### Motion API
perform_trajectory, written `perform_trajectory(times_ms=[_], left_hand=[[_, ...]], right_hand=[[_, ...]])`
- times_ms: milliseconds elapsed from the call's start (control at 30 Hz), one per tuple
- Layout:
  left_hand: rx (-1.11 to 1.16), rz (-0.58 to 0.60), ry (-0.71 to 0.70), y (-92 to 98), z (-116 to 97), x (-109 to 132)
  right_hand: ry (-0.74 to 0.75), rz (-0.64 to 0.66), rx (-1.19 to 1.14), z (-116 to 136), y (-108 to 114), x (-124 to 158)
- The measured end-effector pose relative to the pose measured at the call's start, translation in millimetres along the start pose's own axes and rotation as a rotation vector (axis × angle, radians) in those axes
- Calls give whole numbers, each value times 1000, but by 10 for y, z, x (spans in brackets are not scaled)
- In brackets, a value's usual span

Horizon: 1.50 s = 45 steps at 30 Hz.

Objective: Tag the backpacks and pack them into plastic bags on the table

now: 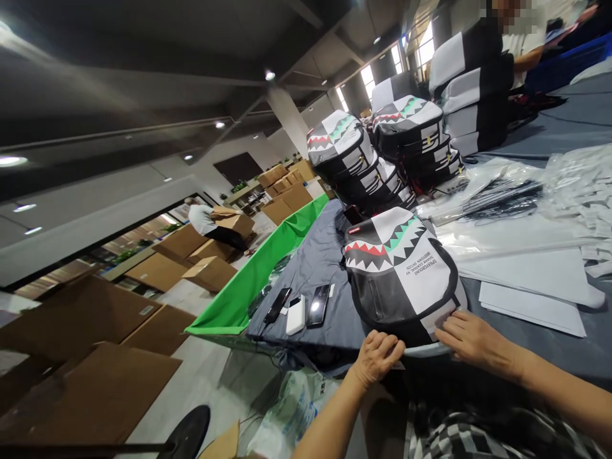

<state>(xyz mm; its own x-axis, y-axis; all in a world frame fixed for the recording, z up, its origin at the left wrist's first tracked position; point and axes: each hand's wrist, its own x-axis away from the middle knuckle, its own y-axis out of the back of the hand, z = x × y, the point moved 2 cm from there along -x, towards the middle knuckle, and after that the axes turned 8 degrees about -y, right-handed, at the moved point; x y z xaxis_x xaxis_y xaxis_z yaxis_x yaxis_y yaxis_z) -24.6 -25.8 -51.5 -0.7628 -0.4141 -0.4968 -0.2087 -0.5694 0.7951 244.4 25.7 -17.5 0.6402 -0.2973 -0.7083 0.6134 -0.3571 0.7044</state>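
Observation:
A black, grey and white messenger-style bag (399,274) with a printed shark mouth lies flat on a grey cloth table cover (306,255). My left hand (377,357) curls over the bag's lower edge. My right hand (471,338) lies with its fingers across the lower right corner of the bag, its thumb hidden. A thin, pale plastic sheet (497,245) runs from under the bag's far side. Two black smartphones (318,305) and a white power bank (295,315) lie left of the bag, clear of my hands.
Stacks of matching bags (377,150) rise beyond the bag, and clear plastic packets (502,197) and white paper sheets (530,309) lie to the right. A green-lined bin (253,284) runs along the table's left side. Cardboard cartons (81,319) cover the floor, where a person (203,220) carries one.

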Motion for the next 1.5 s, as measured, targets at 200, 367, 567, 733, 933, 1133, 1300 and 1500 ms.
perform_trajectory(times_ms=[200,367,567,733,933,1133,1300,1500], left_hand=[[59,-209,135,272,-209,-88],[753,125,428,401,-290,-1074],[1450,612,814,-48,-235,-1654],[1684,522,808,14,-282,-1514],[1466,392,697,90,-285,-1309],[1232,338,634,-6,-455,-1320],[1170,326,642,20,-485,-1291],[1238,333,652,84,-455,-1302]], right_hand=[[23,-176,-18,-24,60,-36],[-10,-200,-68,-80,133,15],[-54,-150,-152,-282,167,108],[-187,-102,-126,-204,224,181],[-792,-202,127,-236,1272,1044],[-1782,-229,314,-664,2381,1898],[-1985,-514,-38,-729,2339,1706],[-1953,-388,256,-472,2299,1792]])
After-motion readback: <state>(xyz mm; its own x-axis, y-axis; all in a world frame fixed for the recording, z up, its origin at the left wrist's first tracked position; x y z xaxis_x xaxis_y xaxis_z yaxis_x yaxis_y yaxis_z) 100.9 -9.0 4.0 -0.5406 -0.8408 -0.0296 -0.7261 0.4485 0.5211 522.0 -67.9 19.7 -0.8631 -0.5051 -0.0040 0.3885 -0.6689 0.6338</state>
